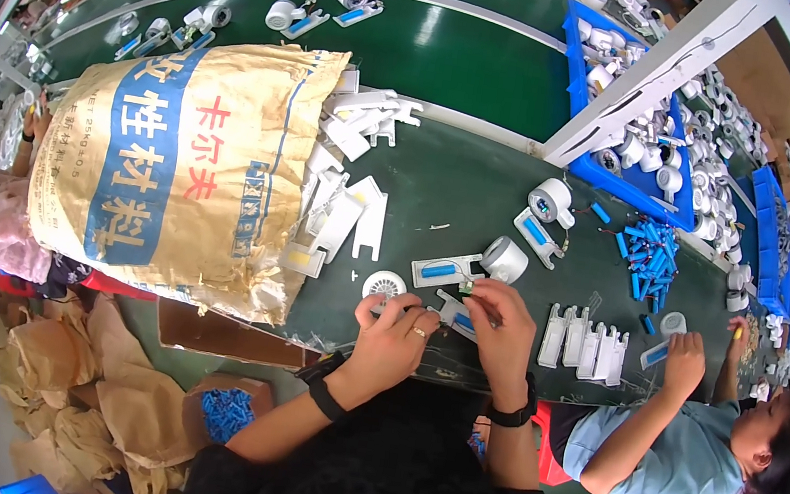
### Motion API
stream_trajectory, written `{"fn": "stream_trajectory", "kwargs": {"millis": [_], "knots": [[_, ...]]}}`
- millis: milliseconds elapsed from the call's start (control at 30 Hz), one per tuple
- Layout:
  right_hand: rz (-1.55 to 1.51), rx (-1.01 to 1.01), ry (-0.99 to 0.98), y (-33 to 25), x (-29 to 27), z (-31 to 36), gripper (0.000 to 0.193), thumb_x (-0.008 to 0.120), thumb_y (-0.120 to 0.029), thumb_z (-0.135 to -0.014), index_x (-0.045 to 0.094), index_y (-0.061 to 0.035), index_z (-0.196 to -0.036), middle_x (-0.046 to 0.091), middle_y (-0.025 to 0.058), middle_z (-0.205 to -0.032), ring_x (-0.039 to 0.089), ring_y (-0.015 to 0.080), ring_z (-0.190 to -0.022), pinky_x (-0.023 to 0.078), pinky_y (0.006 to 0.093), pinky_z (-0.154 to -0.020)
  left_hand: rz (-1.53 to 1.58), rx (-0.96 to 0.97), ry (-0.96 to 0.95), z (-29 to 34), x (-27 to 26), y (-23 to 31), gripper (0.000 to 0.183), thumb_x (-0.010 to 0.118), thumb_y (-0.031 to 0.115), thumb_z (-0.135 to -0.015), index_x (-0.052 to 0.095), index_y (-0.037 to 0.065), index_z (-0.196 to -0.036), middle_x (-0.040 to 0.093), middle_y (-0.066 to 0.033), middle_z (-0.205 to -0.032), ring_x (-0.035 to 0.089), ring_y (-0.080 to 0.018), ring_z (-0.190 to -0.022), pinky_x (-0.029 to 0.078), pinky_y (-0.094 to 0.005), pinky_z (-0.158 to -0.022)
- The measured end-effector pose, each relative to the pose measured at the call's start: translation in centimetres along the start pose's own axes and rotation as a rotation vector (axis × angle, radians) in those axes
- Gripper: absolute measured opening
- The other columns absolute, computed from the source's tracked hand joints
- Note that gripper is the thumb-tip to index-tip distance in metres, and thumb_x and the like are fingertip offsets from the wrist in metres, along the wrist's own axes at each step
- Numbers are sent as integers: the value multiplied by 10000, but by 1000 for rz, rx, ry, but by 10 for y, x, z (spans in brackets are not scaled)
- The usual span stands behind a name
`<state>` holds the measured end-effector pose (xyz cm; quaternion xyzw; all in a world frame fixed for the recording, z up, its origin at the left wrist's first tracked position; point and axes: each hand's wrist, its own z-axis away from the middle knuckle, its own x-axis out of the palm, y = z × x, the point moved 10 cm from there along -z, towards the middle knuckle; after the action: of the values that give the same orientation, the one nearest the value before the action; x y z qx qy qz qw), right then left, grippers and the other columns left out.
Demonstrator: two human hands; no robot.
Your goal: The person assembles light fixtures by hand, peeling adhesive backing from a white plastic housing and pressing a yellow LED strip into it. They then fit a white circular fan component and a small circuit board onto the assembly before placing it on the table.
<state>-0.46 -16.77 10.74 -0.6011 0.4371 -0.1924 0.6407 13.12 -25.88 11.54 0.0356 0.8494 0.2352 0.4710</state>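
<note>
My right hand [503, 341] is closed in a pinch, with a small green circuit board [467, 286] at its fingertips. Below it, between my hands, lies a white plastic holder [450, 307] with a blue battery cell. My left hand [388, 349] has its fingers curled by the left end of that holder; what they grip is hidden. Just beyond its fingertips lies a round white slotted cover [383, 286]. Farther up rests another white holder with a blue cell [439, 271], against a white round housing [504, 259]. A similar housing [551, 202] and holder [540, 237] lie beyond.
A large paper sack [215, 161] spills white plastic parts [349, 215] on the left. Blue cells [651, 258] are heaped at right, near a row of white holders [583, 344]. Blue bins [626, 184] hold housings. A co-worker [660, 446] sits at right; behind runs a green belt [444, 42].
</note>
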Motion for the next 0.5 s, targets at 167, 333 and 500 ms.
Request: {"fn": "stream_trajectory", "kwargs": {"millis": [167, 333, 500], "knots": [[-402, 126, 76, 2, -15, -32, 261, 671, 39, -908, 646, 7, -1166, 708, 87, -1086, 669, 137, -1031, 521, 252, -905, 59, 36, 3, -5, -24, 9, 294, 727, 124, -838, 670, 106, -1126, 663, -20, -1203, 562, -222, -1184, 324, -448, -1023], [-423, 168, 20, -11, -16, -65, 254, 669, 14, -913, 638, 39, -1164, 712, 112, -1098, 688, 170, -1020, 514, 260, -919, 224, -55, 83, -39, -85, -7, 331, 736, 82, -830, 677, 88, -1155, 647, -85, -1266, 595, -287, -1128, 397, -438, -974], [-471, 129, -7, -26, -7, -107, 265, 705, -43, -915, 641, 67, -1148, 709, 136, -1069, 694, 186, -1001, 542, 265, -899, 129, 23, 25, -122, -87, -36, 206, 699, 130, -869, 681, 55, -1060, 711, -130, -1040, 666, -324, -957, 501, -419, -849]]}}
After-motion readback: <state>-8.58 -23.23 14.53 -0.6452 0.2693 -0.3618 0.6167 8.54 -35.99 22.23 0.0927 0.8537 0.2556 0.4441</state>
